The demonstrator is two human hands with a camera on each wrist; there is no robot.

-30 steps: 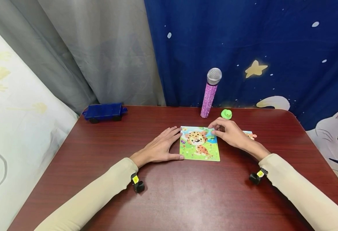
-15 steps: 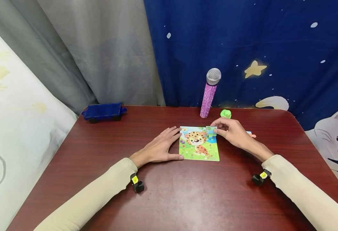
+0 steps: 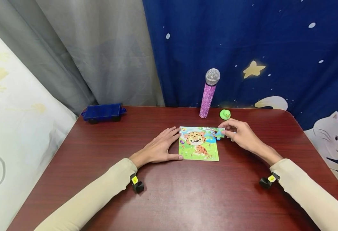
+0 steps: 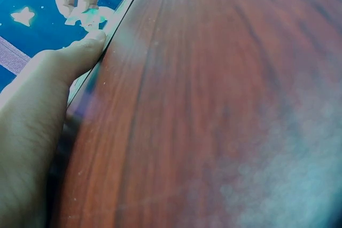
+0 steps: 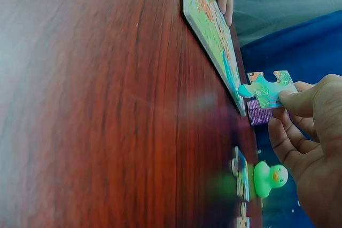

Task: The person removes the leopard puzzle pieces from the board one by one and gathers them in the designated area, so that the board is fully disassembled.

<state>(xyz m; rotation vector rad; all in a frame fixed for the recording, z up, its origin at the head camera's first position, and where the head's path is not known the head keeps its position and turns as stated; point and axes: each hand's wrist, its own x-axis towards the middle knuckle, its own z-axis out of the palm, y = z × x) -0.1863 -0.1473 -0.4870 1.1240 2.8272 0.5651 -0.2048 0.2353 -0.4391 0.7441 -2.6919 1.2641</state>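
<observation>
A jigsaw puzzle board (image 3: 188, 154) with a cartoon leopard lies flat on the table. My left hand (image 3: 160, 147) rests at its left side, thumb by the near corner and fingertips by the far one. My right hand (image 3: 242, 134) pinches a puzzle piece (image 5: 271, 92) between thumb and fingers. That piece, blue and green with a bit of orange, is held above the board's far right corner, apart from it in the right wrist view. More loose pieces (image 5: 242, 175) lie to the right of the board, largely hidden behind my right hand in the head view.
Behind the board a purple glitter microphone (image 3: 207, 96) stands upright. A green toy duck (image 3: 225, 114) sits to its right, close to my right hand. At the far left of the table is a blue toy wagon (image 3: 104, 113). Curtains (image 3: 122, 57) hang along the back edge.
My right hand has moved to the right, drawing the puzzle piece away from the board's far right corner. My left hand has stayed in place.
</observation>
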